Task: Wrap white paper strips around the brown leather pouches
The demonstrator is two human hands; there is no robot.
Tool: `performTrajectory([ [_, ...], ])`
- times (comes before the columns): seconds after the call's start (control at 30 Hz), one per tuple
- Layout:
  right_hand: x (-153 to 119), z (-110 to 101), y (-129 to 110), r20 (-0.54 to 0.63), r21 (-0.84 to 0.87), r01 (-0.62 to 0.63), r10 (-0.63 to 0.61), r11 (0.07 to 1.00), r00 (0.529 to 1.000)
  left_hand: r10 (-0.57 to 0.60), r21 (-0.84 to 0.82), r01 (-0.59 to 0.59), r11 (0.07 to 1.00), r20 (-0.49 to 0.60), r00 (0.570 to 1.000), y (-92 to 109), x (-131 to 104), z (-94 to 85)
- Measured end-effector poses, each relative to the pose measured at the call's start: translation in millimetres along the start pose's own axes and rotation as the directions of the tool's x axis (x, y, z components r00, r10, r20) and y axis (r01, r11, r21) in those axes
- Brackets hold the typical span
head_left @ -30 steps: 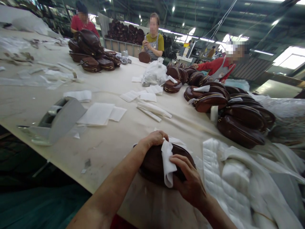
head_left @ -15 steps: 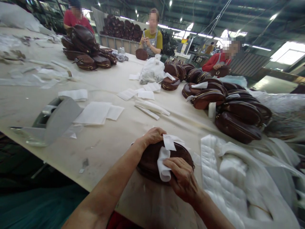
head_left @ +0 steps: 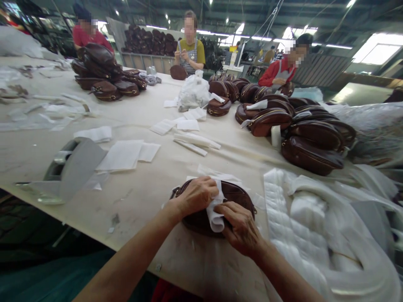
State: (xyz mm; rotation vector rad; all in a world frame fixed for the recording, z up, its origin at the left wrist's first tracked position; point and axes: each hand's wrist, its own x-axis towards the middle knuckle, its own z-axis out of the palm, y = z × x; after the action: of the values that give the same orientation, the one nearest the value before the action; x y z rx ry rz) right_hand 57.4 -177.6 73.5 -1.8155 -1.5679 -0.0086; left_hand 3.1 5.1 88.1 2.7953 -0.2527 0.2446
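Note:
A dark brown leather bag (head_left: 239, 193) with a zip lies on the table in front of me. Across its middle runs a curled strip of white foam sheet (head_left: 215, 218). My right hand (head_left: 241, 226) grips the strip's lower right side, fingers bent over its edge and thumb low against the bag. My left hand (head_left: 200, 193) is closed at the strip's upper end, fingertips pressed together on the white material. A metal ring shows at the bag's right end. The left hand and forearm hide part of the bag's left side.
To the left stands a grey tape dispenser (head_left: 75, 167), with white sheets (head_left: 121, 155) beside it. Bundled white foam wrap (head_left: 283, 218) lies close on the right. Brown bags (head_left: 315, 142) are heaped behind it. Co-workers (head_left: 190, 50) are across the table.
My left hand has come from the bag's far edge toward me, onto the upper end of the white strip. My right hand stays on the strip. The view has shifted slightly.

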Motion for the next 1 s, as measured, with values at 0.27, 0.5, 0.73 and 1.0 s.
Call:
performTrajectory([
  [0.27, -1.8, 1.1, 0.3, -0.018, 0.018, 0.012, -0.012, 1.000, 1.000, 0.269, 0.117, -0.261, 0.958, -0.057, 0.962, 3.2, -17.0, 9.8],
  [0.5, -4.6, 2.1, 3.3, -0.045, 0.026, 0.021, -0.019, 0.999, 0.999, 0.325, -0.013, -0.325, 0.946, -0.008, 0.946, -0.8, -17.8, 9.1],
  [0.73, -7.5, 5.1, 5.5, -0.106, 0.028, 0.034, -0.031, 0.999, 0.994, 0.300, -0.144, -0.284, 0.948, 0.107, 0.948, 12.6, -29.5, -15.8],
  [1.0, -13.8, -0.3, 6.6, -0.054, 0.052, 0.028, -0.025, 0.998, 0.998, 0.209, -0.007, -0.210, 0.978, -0.064, 0.976, 20.1, -54.8, 10.4],
])
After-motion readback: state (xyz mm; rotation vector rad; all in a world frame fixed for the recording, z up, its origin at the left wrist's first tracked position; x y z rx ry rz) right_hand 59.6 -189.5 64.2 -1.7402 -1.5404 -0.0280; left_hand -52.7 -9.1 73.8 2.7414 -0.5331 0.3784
